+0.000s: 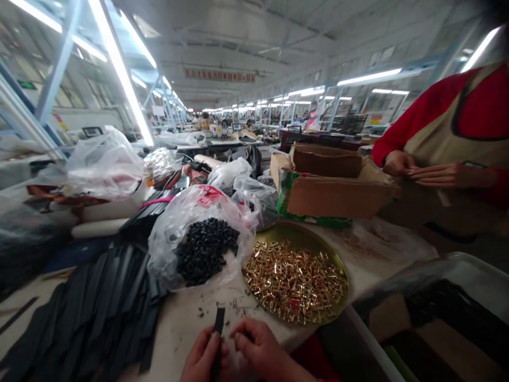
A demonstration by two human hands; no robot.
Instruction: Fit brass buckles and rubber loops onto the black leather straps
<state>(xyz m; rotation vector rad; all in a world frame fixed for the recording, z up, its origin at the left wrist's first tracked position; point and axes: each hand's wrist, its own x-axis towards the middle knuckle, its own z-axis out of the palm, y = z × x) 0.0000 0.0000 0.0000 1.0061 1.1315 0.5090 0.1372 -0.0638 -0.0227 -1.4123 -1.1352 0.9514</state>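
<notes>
Low in the head view, my left hand (202, 354) pinches a black strap (219, 320) between thumb and fingers, its end sticking up. My right hand (260, 347) is just to the right, fingers curled and thumb against them; whatever may be in them is hidden. Beyond my hands, small black loops (204, 249) fill an open plastic bag (165, 249). To its right, a round gold tray (345, 276) bears a heap of small gold-coloured metal buckles (294, 278). Many black straps (95, 313) lie fanned out at the left.
A cardboard box (338, 196) stands behind the tray. On the right, a co-worker in red sleeves (397, 132) holds both hands together. A plastic bin (374, 345) with dark contents sits at the lower right. Clear plastic bags (105, 164) crowd the back left.
</notes>
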